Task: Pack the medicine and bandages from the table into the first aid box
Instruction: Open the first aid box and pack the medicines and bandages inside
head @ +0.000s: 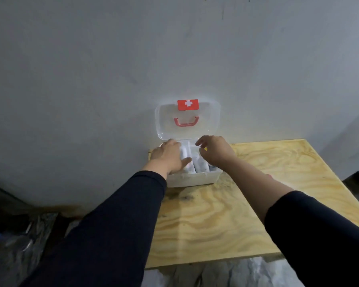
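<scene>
The white first aid box [195,180] stands open at the far left corner of the plywood table [226,214]. Its clear lid [168,121], with a red cross label and a red handle, leans back against the wall. Pale wrapped items [192,162] fill the box; which are medicine and which are bandages is too blurred to tell. My left hand [168,156] lies flat over the left part of the box, fingers straight. My right hand [215,150] hovers over the right part with fingers loosely curled; I cannot see anything held in it.
A grey wall [174,59] rises directly behind the box. Dark clutter and plastic wrap [19,245] lie on the floor left of the table. A small red thing [268,176] peeks out behind my right forearm.
</scene>
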{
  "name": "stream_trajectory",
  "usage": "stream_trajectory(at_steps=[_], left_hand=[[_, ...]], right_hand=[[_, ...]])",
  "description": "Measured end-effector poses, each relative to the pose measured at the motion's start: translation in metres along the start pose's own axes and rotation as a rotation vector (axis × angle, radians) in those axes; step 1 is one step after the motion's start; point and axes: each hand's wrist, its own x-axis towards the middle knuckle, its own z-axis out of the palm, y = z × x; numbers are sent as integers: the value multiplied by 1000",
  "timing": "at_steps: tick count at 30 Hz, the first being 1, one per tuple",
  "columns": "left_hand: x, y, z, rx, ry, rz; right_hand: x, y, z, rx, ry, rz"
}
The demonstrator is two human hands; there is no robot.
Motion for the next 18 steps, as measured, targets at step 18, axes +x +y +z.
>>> stream_trajectory(at_steps=[18], left_hand=[[20, 179, 92, -65, -329, 276]], right_hand=[[-93, 190, -3, -132, -262, 382]])
